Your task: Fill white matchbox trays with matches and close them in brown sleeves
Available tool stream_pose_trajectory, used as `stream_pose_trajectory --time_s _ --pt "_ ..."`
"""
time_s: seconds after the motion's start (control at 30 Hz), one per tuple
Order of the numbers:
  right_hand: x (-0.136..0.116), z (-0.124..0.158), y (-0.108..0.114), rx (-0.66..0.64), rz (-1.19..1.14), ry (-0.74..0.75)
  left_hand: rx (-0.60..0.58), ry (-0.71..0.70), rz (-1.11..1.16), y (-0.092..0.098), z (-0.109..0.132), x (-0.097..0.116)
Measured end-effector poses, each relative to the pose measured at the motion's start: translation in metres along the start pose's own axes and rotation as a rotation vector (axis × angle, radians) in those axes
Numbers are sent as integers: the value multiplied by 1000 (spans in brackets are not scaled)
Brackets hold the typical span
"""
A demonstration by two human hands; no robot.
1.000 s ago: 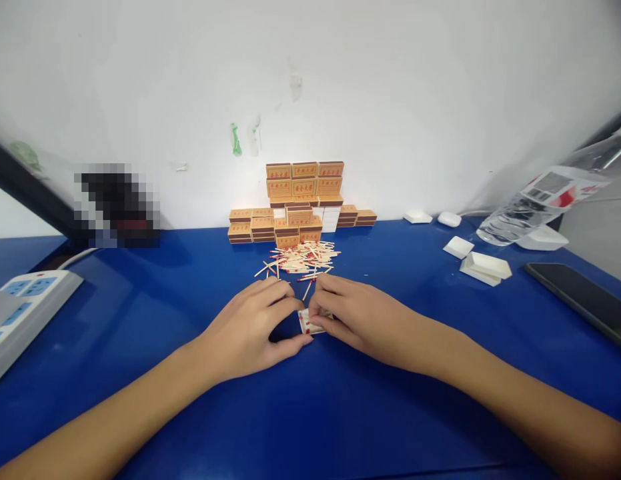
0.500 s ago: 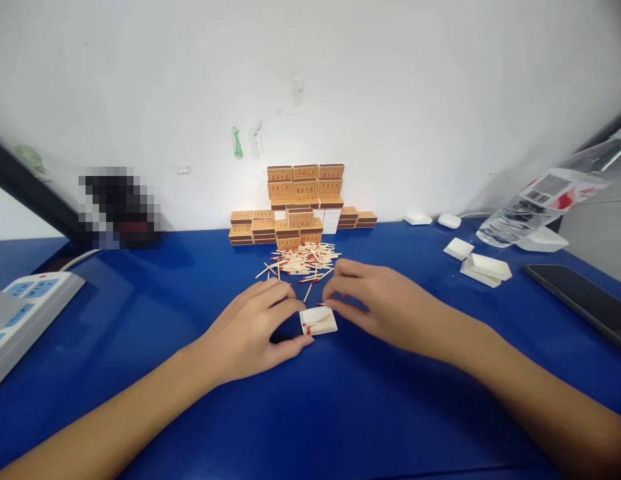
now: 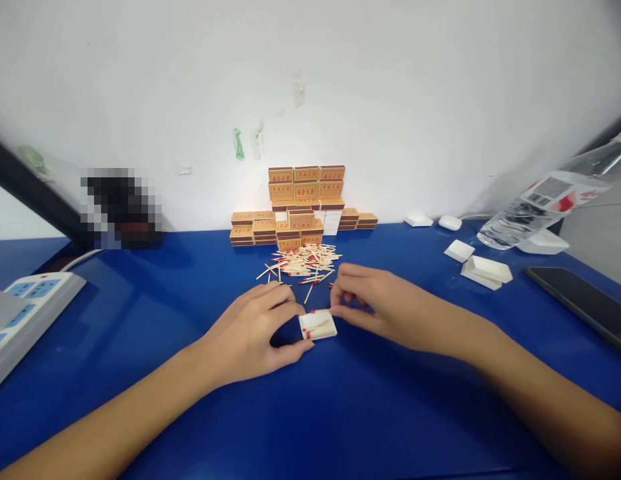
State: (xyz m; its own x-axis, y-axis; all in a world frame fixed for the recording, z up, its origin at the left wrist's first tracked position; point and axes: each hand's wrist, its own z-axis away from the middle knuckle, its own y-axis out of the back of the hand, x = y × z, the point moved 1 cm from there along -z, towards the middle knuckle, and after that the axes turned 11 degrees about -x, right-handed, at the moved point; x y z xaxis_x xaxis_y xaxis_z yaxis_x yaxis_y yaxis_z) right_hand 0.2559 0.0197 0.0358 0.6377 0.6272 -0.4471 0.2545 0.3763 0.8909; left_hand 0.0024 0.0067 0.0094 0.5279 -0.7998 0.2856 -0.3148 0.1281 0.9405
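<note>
A small white matchbox tray [image 3: 326,329] lies on the blue table with a few red-tipped matches in it. My left hand [image 3: 263,327] grips the tray from the left, thumb at the near corner and fingers at the far one. Over the tray's far edge, my right hand [image 3: 365,300] is closed in a pinch on a match [image 3: 321,311], whose red head points left. Just beyond both hands is a heap of loose matches [image 3: 307,260], with single ones scattered in front of it.
Stacked yellow matchboxes [image 3: 306,192] stand against the wall behind the heap. To the right are white trays [image 3: 487,270], a black phone [image 3: 583,303] and a tilted plastic bottle [image 3: 520,217]. A power strip [image 3: 45,307] lies at left.
My right hand has shifted slightly right, and the match in its pinch now lies over the tray's far edge. The left hand stays on the tray.
</note>
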Motion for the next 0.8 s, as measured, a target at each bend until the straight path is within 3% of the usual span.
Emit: stream_pose_trajectory --time_s 0.1,0.23,0.43,0.53,0.63,0.8 --pt "-5 1 0 -1 14 11 10 -7 4 0 0 0" --pt "20 -1 5 163 112 -119 45 -38 -2 0 0 2" --pt "51 -7 2 57 43 -161 114 -87 -108 3 1 4" --pt "49 -8 -2 29 66 -151 156 -116 -171 3 0 3" --pt "41 -6 -2 13 117 -129 164 -64 -93 1 -1 2" --pt "10 0 4 89 44 -55 117 22 -32 -3 -1 2"
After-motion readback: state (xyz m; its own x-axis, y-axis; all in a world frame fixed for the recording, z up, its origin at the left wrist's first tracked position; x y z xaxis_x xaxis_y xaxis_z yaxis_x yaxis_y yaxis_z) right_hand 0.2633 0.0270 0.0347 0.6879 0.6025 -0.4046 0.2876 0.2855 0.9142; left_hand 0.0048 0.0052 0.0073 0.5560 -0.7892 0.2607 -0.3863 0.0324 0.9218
